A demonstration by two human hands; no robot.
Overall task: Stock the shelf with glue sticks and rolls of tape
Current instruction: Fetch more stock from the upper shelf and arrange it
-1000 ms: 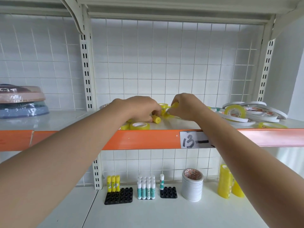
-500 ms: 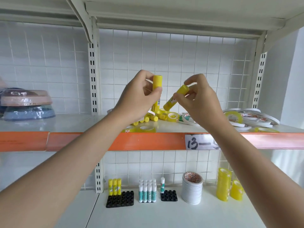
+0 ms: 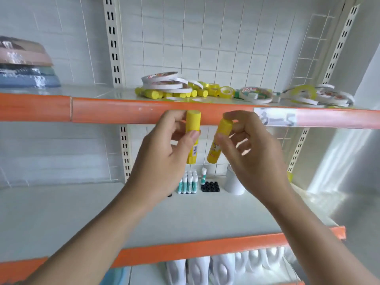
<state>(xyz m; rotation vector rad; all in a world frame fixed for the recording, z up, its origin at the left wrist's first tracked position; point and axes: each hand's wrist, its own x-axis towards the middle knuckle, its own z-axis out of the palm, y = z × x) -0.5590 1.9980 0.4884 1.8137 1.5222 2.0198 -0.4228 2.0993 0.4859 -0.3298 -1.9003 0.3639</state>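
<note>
My left hand grips an upright yellow glue stick in front of the upper shelf's orange edge. My right hand pinches a second yellow glue stick, tilted slightly, right beside the first. On the upper shelf lies a heap of yellow glue sticks, yellow tape rolls and white tape rolls. On the lower shelf stand green-and-white glue sticks, a black holder tray and a white tape stack, partly hidden by my hands.
Stacked pink and blue basins sit at the upper shelf's left end. More white tape rolls lie at its right. White bottles line the bottom shelf. A slotted upright post divides the bays.
Both hands have lifted a yellow glue stick each off the upper shelf and lowered them below its orange edge. The camera has tilted down, revealing the lower shelves.
</note>
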